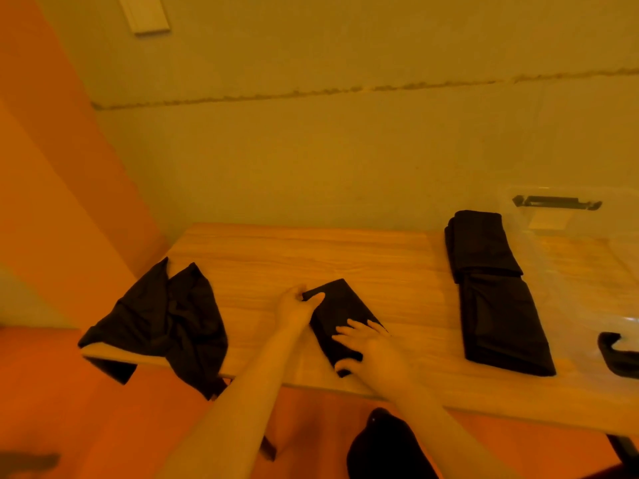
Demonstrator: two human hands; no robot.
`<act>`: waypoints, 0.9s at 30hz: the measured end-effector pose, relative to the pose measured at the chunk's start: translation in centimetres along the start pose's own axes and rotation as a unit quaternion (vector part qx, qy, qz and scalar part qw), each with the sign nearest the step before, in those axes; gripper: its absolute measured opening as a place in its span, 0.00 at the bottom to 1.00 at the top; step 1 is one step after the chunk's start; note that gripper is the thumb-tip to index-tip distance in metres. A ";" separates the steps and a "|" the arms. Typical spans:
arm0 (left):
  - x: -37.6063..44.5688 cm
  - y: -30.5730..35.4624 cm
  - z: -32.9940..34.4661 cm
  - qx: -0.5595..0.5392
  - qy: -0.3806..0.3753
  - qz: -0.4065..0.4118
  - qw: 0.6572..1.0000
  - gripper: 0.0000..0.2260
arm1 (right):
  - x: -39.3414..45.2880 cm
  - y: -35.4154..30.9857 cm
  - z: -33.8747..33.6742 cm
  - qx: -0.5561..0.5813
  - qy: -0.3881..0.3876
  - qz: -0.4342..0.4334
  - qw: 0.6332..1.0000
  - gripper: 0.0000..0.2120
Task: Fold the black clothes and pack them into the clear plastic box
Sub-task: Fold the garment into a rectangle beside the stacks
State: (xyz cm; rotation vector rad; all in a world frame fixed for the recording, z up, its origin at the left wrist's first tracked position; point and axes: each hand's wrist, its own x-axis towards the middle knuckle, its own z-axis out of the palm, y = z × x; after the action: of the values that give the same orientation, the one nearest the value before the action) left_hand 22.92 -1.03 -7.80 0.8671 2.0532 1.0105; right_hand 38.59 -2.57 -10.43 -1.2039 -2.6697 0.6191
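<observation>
Pinching the far corner of the garment [340, 318] with my left hand [294, 307], right hand [371, 344] spread flat on its near end, I see the box [570, 250] lies right.

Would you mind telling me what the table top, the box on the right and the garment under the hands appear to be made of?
The table top looks like pale wood or wood-look laminate, with grain lines running along it and a matte surface. The clear plastic box seems to be transparent hard plastic, since the table shows through its walls; its latches are dark. The folded black garment looks like thin, soft woven or knit fabric that holds sharp creases.
</observation>
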 end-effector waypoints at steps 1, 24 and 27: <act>0.3 0.2 0.0 0.016 -0.011 -0.008 1.000 0.14 | 0.2 0.3 0.1 0.043 0.036 0.019 0.998 0.22; -4.7 -5.7 -2.7 0.070 0.039 0.019 0.997 0.08 | -1.0 0.6 -1.6 0.424 0.218 0.303 0.825 0.17; -4.5 -5.5 -2.9 0.037 0.041 0.043 0.998 0.19 | -0.3 0.0 -1.6 0.375 0.207 0.318 0.846 0.16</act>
State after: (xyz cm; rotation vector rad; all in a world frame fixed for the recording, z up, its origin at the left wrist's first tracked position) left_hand 21.66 -8.31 -9.82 0.9732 2.1492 1.0377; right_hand 39.24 -2.28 -9.01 -1.6657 -1.3911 1.1716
